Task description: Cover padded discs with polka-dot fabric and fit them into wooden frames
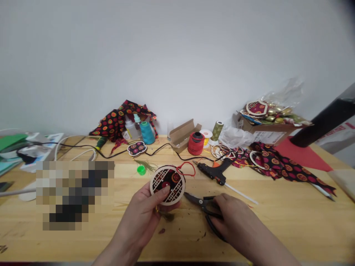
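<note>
My left hand point(145, 212) holds a round wooden lattice ornament point(168, 184) upright, thumb pressed on its patterned fabric centre. A red cord loop point(186, 169) hangs from the ornament's top right. My right hand point(233, 220) grips black scissors point(202, 204) lying low over the wooden table point(277, 221), blades pointing left toward the ornament's lower edge. The two hands are close together near the table's front middle.
A black glue gun point(216, 171) lies just behind the scissors. Red point(196, 143), teal point(146, 132) and olive point(217, 130) thread spools, patterned fabric point(277, 160), a green cap point(141, 170), a cardboard box point(266, 125) and a blurred patch at the left fill the table's back.
</note>
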Action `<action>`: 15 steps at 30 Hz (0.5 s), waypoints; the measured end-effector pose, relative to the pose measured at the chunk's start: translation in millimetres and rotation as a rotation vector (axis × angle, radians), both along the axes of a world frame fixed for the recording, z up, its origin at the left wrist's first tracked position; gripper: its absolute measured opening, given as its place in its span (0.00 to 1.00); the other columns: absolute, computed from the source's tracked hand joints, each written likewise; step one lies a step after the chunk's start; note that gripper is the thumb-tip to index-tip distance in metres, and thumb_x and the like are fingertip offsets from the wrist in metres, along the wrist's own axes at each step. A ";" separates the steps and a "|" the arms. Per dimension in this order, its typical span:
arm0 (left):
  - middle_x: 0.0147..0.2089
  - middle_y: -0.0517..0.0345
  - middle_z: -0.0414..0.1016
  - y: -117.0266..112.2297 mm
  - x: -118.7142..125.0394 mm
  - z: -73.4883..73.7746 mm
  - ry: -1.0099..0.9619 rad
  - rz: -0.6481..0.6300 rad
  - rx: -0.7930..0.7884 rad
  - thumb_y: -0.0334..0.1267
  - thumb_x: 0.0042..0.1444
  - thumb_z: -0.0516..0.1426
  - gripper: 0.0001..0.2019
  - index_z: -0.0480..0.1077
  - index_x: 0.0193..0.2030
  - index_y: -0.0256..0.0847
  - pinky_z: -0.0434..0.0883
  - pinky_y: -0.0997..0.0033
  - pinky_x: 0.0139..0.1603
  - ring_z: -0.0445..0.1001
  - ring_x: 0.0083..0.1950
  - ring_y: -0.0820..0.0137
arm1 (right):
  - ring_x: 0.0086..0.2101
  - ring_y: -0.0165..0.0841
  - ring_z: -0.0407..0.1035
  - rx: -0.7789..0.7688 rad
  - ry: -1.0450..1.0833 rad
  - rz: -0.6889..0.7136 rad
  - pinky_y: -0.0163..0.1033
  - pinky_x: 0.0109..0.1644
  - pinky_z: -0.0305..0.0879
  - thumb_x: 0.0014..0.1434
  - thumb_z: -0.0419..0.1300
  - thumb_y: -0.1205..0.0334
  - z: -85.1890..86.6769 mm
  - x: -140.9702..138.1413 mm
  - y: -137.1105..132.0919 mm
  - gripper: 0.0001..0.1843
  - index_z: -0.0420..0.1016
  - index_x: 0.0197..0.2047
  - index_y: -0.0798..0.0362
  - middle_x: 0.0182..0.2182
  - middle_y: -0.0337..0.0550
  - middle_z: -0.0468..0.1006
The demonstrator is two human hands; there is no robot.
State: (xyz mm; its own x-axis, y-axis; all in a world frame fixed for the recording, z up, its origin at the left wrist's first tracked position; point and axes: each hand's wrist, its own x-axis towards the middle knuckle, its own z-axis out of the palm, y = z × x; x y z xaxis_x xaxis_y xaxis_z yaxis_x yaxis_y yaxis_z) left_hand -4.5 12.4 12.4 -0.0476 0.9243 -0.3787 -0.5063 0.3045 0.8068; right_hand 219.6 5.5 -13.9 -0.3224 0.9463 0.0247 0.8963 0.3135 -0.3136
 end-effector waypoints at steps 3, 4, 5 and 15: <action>0.36 0.52 0.81 -1.0 2.6 -1.5 -0.022 -0.027 0.001 0.32 0.43 0.69 0.14 0.77 0.39 0.35 0.78 0.70 0.31 0.75 0.33 0.69 | 0.30 0.40 0.74 -0.018 0.142 0.032 0.40 0.31 0.68 0.52 0.58 0.69 2.3 -5.6 2.7 0.05 0.75 0.31 0.54 0.30 0.48 0.78; 0.36 0.52 0.81 -1.5 3.8 -2.2 -0.031 -0.032 0.000 0.32 0.44 0.69 0.14 0.77 0.39 0.36 0.78 0.70 0.31 0.75 0.33 0.69 | 0.32 0.40 0.73 0.014 0.202 0.045 0.42 0.33 0.69 0.54 0.56 0.70 4.1 -7.9 3.6 0.07 0.75 0.32 0.54 0.31 0.49 0.78; 0.36 0.53 0.81 -2.0 5.3 -3.0 -0.041 -0.032 0.000 0.32 0.44 0.69 0.13 0.77 0.39 0.36 0.77 0.70 0.31 0.75 0.33 0.70 | 0.33 0.40 0.73 0.071 0.279 0.058 0.44 0.36 0.70 0.57 0.53 0.69 6.2 -10.5 4.3 0.09 0.76 0.34 0.54 0.33 0.50 0.78; 0.38 0.53 0.82 -10.5 29.1 -10.3 -0.140 -0.051 0.078 0.35 0.44 0.69 0.16 0.78 0.42 0.39 0.76 0.69 0.39 0.79 0.39 0.64 | 0.30 0.36 0.73 -0.224 1.251 -0.088 0.44 0.35 0.73 0.55 0.64 0.53 15.1 -52.5 7.5 0.21 0.74 0.50 0.52 0.43 0.50 0.79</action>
